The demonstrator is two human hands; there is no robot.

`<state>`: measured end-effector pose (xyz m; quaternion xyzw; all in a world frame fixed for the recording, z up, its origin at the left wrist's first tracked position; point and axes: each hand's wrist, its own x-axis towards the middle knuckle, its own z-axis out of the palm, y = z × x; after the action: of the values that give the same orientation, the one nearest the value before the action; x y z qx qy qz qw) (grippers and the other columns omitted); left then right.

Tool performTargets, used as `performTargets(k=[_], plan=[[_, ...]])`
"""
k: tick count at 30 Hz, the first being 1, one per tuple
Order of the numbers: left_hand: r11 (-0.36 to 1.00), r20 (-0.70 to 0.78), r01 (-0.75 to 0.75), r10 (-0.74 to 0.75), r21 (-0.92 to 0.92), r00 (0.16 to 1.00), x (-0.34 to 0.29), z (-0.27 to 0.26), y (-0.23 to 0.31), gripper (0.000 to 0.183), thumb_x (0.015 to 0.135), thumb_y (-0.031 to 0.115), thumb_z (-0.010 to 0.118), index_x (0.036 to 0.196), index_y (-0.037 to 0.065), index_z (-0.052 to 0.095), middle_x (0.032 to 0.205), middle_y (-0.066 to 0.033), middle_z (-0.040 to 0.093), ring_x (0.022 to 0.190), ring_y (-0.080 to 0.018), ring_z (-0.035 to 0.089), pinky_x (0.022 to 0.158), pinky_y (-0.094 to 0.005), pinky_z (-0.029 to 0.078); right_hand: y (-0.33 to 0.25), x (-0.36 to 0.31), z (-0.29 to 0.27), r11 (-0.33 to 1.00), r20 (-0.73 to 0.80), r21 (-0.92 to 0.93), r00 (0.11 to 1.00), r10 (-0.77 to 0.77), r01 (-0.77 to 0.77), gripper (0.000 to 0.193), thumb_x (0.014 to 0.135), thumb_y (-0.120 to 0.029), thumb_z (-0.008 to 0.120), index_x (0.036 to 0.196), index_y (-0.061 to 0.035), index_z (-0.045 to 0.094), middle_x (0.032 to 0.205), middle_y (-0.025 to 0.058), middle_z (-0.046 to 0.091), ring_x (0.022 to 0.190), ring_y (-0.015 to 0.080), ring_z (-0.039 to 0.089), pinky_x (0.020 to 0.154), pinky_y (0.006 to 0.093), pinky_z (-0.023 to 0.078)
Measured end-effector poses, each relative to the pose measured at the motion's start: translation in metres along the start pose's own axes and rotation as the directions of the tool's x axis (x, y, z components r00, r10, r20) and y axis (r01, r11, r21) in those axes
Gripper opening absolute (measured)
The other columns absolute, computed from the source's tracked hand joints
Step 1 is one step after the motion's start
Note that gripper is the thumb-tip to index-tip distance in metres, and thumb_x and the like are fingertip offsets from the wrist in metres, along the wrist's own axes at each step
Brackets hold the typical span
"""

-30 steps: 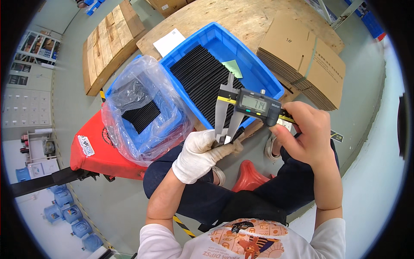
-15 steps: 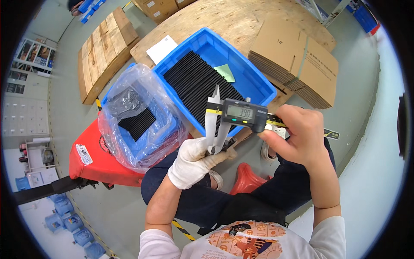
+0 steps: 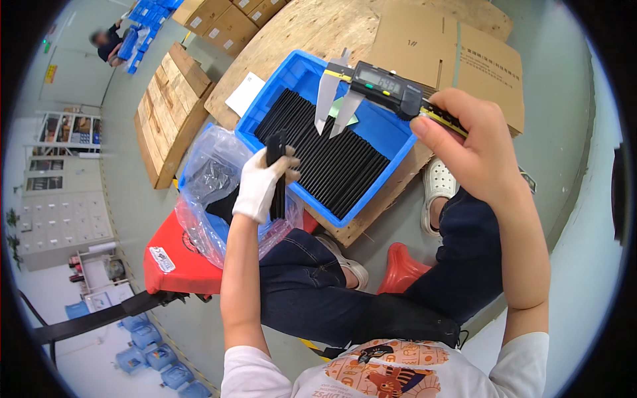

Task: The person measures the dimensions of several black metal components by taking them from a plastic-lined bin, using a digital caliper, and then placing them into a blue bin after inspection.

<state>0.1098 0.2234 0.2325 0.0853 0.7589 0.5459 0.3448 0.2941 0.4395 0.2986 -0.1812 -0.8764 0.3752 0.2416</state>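
My left hand [image 3: 255, 188], in a white glove, is closed around some black flat strips [image 3: 276, 154] standing on end beside the blue bin. My bare right hand [image 3: 483, 144] grips a digital caliper [image 3: 388, 86] by its beam, thumb under the slide. The caliper's jaws are spread with nothing between them, above the blue bin [image 3: 406, 158]. A dense row of black strips [image 3: 318, 158] fills much of this bin, and a pale green slip [image 3: 350, 118] shows partly behind the jaws.
Left of the bin, a plastic-lined tub [image 3: 211, 162] sits on a red pallet jack [image 3: 174, 249]. Flattened cartons [image 3: 424, 46] and white paper [image 3: 245, 94] lie on the wooden board [image 3: 312, 33]. A red stool [image 3: 400, 265] stands between my legs. Another person [image 3: 108, 46] is at the far left.
The caliper has come off the black piece and moved up and away, its jaws wider apart. My left hand, still holding black strips, has shifted left and forward toward the bin's edge.
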Motion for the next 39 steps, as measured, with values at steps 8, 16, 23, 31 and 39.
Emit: performTargets(k=[8, 16, 23, 31, 39], plan=[[0.78, 0.121, -0.133, 0.074, 0.612, 0.99, 0.152, 0.002, -0.04, 0.02, 0.076, 0.011, 0.061, 0.094, 0.002, 0.064, 0.075, -0.0027, 0.063, 0.063, -0.0134, 0.056, 0.059, -0.0276, 0.044, 0.016, -0.004, -0.017, 0.991, 0.01, 0.071, 0.993, 0.117, -0.117, 0.031, 0.071, -0.028, 0.065, 0.074, 0.0023, 0.06, 0.059, 0.0162, 0.056, 0.053, 0.0294, 0.056, 0.05, 0.0337, 0.043], [0.826, 0.096, 0.11, -0.195, 0.553, 0.976, 0.2, 0.004, -0.086, 0.028, 0.071, 0.002, 0.066, 0.099, 0.002, 0.061, 0.084, -0.0045, 0.063, 0.072, -0.0133, 0.056, 0.067, -0.0277, 0.045, 0.026, -0.004, -0.026, 0.995, -0.014, 0.077, 0.998, 0.068, -0.067, 0.02, 0.072, -0.015, 0.064, 0.072, 0.0019, 0.054, 0.05, 0.0049, 0.046, 0.043, 0.0112, 0.042, 0.042, 0.0244, 0.031], [0.822, 0.161, -0.011, -0.099, 0.57, 0.982, 0.183, 0.002, -0.078, 0.03, 0.072, 0.005, 0.068, 0.1, -0.001, 0.059, 0.091, -0.0086, 0.063, 0.082, -0.0163, 0.058, 0.078, -0.0277, 0.045, 0.024, -0.002, -0.024, 0.969, 0.053, 0.183, 0.985, 0.161, -0.168, 0.016, 0.074, -0.011, 0.062, 0.072, 0.0028, 0.054, 0.05, 0.0022, 0.048, 0.04, 0.0069, 0.046, 0.039, 0.0209, 0.032], [0.712, 0.074, -0.256, 0.276, 0.654, 0.958, 0.193, -0.021, -0.111, 0.032, 0.081, 0.034, 0.056, 0.087, 0.004, 0.066, 0.084, -0.0133, 0.062, 0.081, -0.0277, 0.06, 0.074, -0.0327, 0.046, 0.021, 0.001, -0.012, 0.99, 0.014, 0.115, 0.997, 0.081, -0.082, 0.018, 0.074, -0.013, 0.063, 0.074, 0.0029, 0.055, 0.051, 0.0025, 0.047, 0.044, 0.0068, 0.041, 0.041, 0.0219, 0.031], [0.643, -0.045, -0.203, 0.347, 0.739, 0.937, 0.198, -0.005, -0.107, 0.022, 0.079, 0.025, 0.057, 0.085, 0.005, 0.064, 0.088, -0.0144, 0.061, 0.087, -0.0278, 0.059, 0.077, -0.0361, 0.046, 0.02, 0.002, -0.021, 0.979, 0.068, 0.131, 0.987, 0.146, -0.154, 0.019, 0.073, -0.014, 0.064, 0.076, 0.0029, 0.056, 0.053, 0.0022, 0.044, 0.047, 0.0064, 0.037, 0.043, 0.0223, 0.028]])
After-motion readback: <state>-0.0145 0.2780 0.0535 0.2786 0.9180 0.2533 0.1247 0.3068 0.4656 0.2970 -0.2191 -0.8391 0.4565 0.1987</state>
